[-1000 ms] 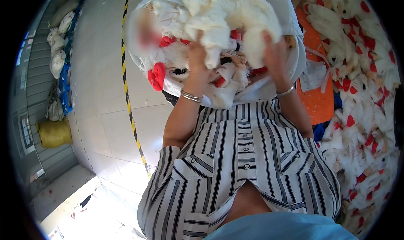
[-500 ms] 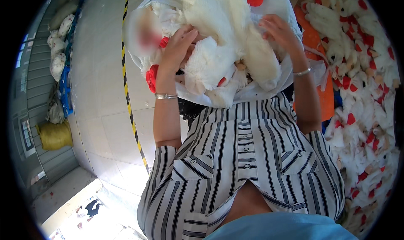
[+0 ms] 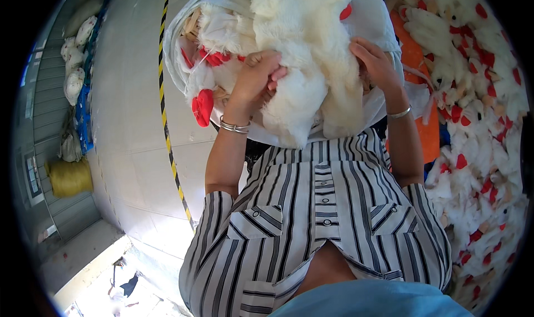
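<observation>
A limp white fluffy plush skin (image 3: 306, 55) hangs across the opening of a white cloth sack (image 3: 173, 44) at my waist. My left hand (image 3: 258, 79) is closed on its left edge, fingertips curled in. On the opposite edge rests my right hand (image 3: 375, 67), thumb on the fur and the other fingers partly hidden beneath it. Under and beside this piece, more white plush pieces (image 3: 222, 30) with red parts fill the sack. One red piece (image 3: 203, 107) hangs over the sack's left rim.
To the right lies a big heap of white plush pieces (image 3: 473, 133) with red and tan parts. An orange sheet (image 3: 414, 133) sits between heap and sack. Black-and-yellow tape (image 3: 162, 83) runs along the floor at left. A yellow bundle (image 3: 69, 178) and white sacks (image 3: 74, 86) stand farther left.
My left hand has moved right and slightly down, its fingers curling onto the plush edge. My right hand has shifted a little lower. The plush skin now lies flatter and wider over the sack.
</observation>
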`<state>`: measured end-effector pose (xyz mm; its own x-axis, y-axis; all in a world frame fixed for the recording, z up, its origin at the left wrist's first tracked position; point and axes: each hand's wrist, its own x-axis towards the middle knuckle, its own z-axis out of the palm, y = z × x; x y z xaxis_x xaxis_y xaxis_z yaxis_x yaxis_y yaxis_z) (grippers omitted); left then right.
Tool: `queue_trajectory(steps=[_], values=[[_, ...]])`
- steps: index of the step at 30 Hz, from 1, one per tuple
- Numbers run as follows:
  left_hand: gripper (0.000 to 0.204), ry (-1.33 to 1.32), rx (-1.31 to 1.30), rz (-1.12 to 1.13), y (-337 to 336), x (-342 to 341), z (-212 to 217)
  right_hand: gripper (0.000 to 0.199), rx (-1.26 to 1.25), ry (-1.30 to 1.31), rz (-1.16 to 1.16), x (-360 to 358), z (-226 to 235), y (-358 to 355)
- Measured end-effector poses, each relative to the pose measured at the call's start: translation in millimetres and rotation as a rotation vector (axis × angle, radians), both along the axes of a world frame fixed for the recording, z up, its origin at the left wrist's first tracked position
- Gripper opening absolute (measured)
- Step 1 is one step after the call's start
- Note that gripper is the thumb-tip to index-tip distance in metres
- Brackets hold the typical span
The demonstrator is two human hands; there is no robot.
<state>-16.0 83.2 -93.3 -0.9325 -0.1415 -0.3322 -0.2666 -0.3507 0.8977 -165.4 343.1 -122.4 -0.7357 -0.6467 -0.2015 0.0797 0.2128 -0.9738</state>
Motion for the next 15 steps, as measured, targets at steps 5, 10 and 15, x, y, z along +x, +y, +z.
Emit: queue_trajectory(steps=[5,10,15], values=[[0.036,0.083,-0.250,-0.645,55.3,17.1,25.1,0.042,0.181,0.101,0.103,18.4,1.8,-33.8],[0.022,0.184,-0.081,-1.118,61.8,18.6,17.9,0.048,0.582,0.645,0.758,27.1,-6.9,-12.9],[0.023,0.142,-0.161,-0.901,33.1,26.8,6.6,0.029,0.550,0.623,-0.485,-190.8,76.7,185.0]])
